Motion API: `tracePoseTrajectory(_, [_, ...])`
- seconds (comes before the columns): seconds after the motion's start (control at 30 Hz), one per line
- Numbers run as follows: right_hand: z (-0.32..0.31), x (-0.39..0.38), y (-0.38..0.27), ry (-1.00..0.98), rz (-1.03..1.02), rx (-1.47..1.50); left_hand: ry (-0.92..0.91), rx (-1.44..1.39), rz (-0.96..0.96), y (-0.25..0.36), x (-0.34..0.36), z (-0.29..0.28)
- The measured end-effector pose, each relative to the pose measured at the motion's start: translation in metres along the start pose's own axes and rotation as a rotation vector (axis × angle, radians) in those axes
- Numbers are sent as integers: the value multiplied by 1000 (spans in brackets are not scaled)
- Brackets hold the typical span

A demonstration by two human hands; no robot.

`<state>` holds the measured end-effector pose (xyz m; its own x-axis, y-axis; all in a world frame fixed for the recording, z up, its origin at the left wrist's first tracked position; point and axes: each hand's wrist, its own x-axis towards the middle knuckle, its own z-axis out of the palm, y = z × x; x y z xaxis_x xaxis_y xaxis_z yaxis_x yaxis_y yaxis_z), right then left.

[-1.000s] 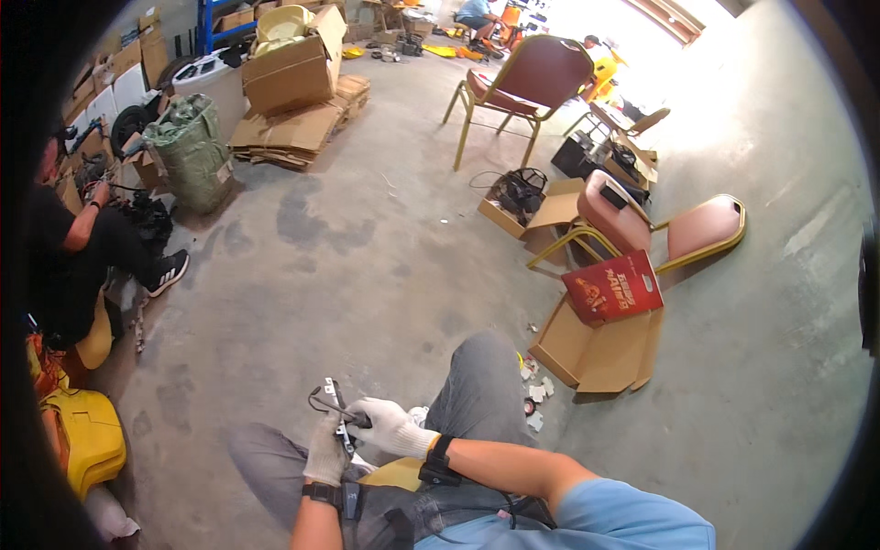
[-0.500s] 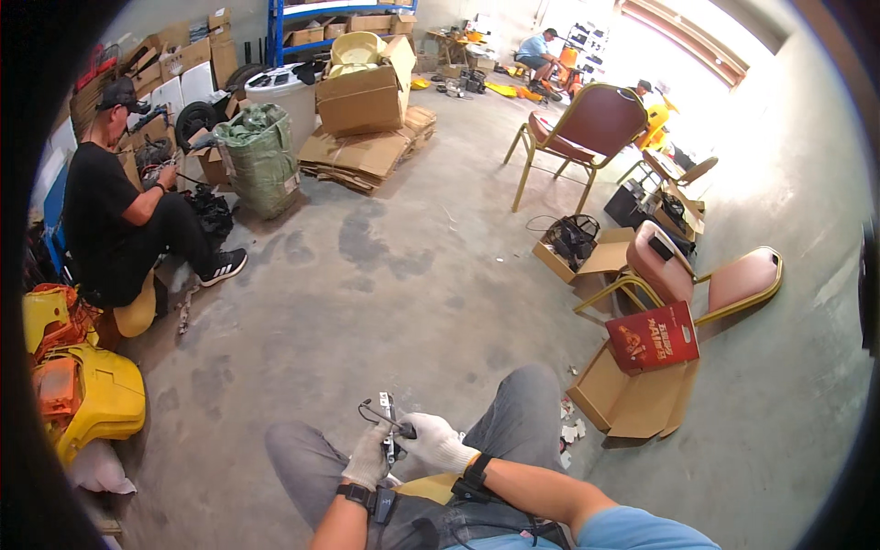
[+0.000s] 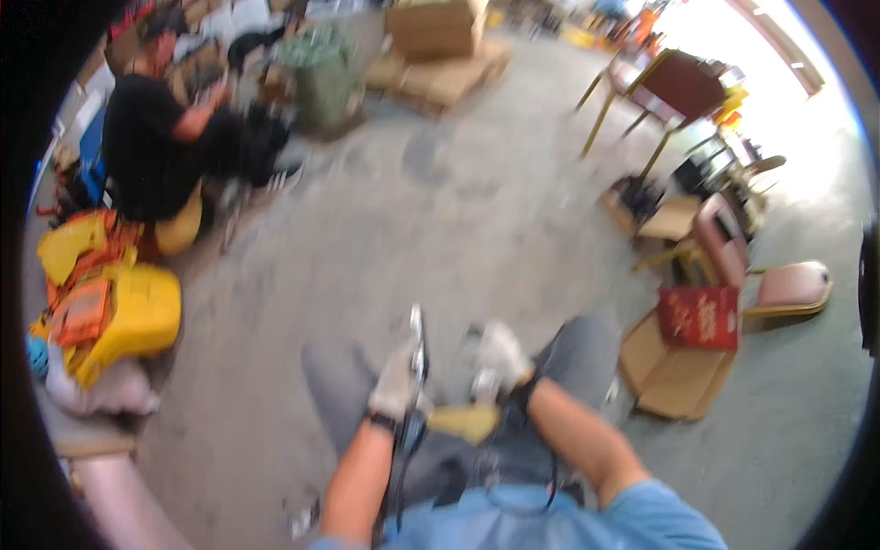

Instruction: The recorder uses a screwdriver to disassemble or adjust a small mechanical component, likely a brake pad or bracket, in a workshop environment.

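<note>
My left hand [image 3: 396, 380], in a whitish work glove, is closed around a narrow, silvery metal part [image 3: 418, 344] that stands up past the fingers, with a dark section along it. My right hand [image 3: 500, 353], gloved too, is apart from it over my right thigh. Its fingers are curled and blurred. A small dark thing shows at the fingertips, too smeared to name. Just below that hand is a pale, blurred object [image 3: 485, 385]. Between my legs a yellow seat surface [image 3: 464, 423] shows.
At the left a person [image 3: 147, 137] sits near yellow and orange plastic shells [image 3: 137, 307]. An opened cardboard box [image 3: 683, 376] with a red box [image 3: 698, 317] lies at the right, beside chairs [image 3: 722, 243]. Further off stand a green sack [image 3: 321, 82] and flattened cardboard [image 3: 440, 78].
My hands were together at the metal part; now the right hand has drawn away to the right. A looped dark cable seen beside the left hand no longer shows there. The view has shifted.
</note>
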<state>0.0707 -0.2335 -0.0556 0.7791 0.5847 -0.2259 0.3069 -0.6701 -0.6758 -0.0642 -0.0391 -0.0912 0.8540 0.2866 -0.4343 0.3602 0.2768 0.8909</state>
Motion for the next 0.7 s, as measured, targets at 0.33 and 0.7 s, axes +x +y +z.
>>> tracePoseTrajectory(0.33, [42, 41, 61, -27, 556, 505, 234, -624, -156, 21, -20, -13])
tracePoseTrajectory(0.7, [50, 65, 85, -6, 492, 429, 185, -601, -246, 25, -50, -12])
